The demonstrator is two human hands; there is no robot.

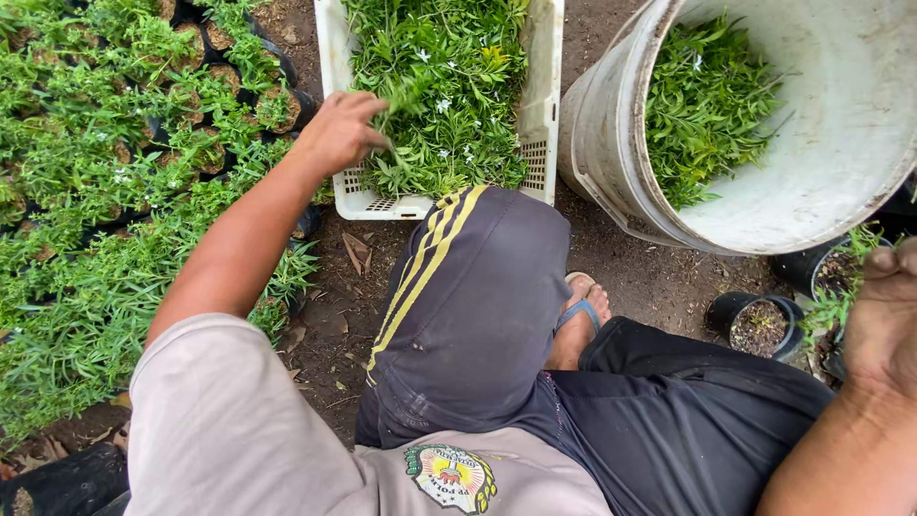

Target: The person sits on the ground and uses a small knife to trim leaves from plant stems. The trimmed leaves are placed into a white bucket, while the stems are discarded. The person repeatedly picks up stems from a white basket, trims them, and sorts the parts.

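Observation:
My left hand (339,129) reaches over the near left corner of a white plastic crate (544,96) full of green cuttings (444,86) with small white flowers. Its fingers pinch a sprig of those cuttings. My right hand (884,315) is at the right edge of view, fingers curled at a small black pot (836,272) with a green plant; whether it grips the plant stem is unclear. I sit on bare soil with my knees up between the two hands.
A large white bucket (831,182) tilted on its side holds more green cuttings. Another small black soil-filled pot (759,325) stands by my foot. Rows of potted green seedlings in black bags (115,172) fill the left side.

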